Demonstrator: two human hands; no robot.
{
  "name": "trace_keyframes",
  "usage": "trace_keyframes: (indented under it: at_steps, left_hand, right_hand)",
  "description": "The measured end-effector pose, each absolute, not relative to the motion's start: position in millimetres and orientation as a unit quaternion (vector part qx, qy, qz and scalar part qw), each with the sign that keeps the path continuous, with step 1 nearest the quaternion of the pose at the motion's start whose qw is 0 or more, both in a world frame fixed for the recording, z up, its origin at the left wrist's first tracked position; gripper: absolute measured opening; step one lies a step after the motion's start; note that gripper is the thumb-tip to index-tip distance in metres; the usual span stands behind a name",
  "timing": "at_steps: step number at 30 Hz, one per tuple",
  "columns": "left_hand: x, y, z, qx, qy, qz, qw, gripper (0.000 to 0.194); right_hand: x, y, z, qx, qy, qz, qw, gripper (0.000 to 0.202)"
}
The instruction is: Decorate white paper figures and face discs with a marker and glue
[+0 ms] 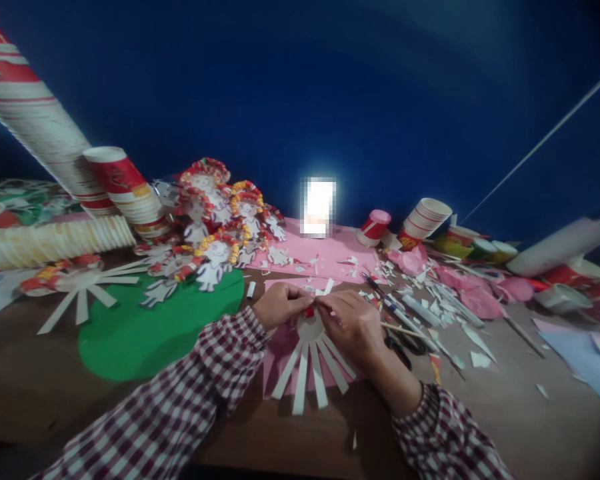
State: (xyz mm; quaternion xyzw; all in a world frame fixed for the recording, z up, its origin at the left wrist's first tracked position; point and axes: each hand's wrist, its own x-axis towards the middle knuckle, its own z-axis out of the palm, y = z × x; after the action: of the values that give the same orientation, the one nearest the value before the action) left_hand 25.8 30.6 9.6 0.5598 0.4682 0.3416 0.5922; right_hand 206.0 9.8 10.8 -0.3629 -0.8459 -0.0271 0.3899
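Note:
A paper cup cut into white strips (318,373) lies fanned out over a pink paper sheet (280,373), its round base (310,329) in the middle. My left hand (281,305) is closed at the far side of the base, thumb and fingers pinched together. From the right, my right hand (353,320) pinches at the same spot, its fingertips meeting the left ones. A small red piece (309,311) shows between the fingertips, apparently a curled strip of the cup. The fingers partly hide the far strips.
Left of the hands is a green paper sheet (165,340), with several paper figures (215,263) behind it. Stacked paper cups (125,193) stand farther left. Black scissors (403,347), pens (395,307) and paper scraps lie to the right. A bright pixelated patch (319,207) is at the back.

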Motion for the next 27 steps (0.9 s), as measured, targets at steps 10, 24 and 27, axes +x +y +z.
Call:
trace_keyframes:
  at_steps: [10,24,27]
  left_hand:
    - [25.7,29.5,16.9,0.493,0.464,0.340,0.653,0.021]
    - [21.1,33.4,15.3,0.517,0.443,0.327,0.655,0.012]
    - [23.4,31.6,15.5,0.512,0.468,0.330,0.640,0.012]
  right_hand:
    - [204.6,7.2,18.3,-0.348,-0.863,-0.051,0.362,0.016]
    - [205.6,6.4,16.7,-0.350,-0.870,-0.063,0.342,0.013]
    - [205.1,5.9,17.5,-0.352,-0.869,-0.058,0.344,0.012]
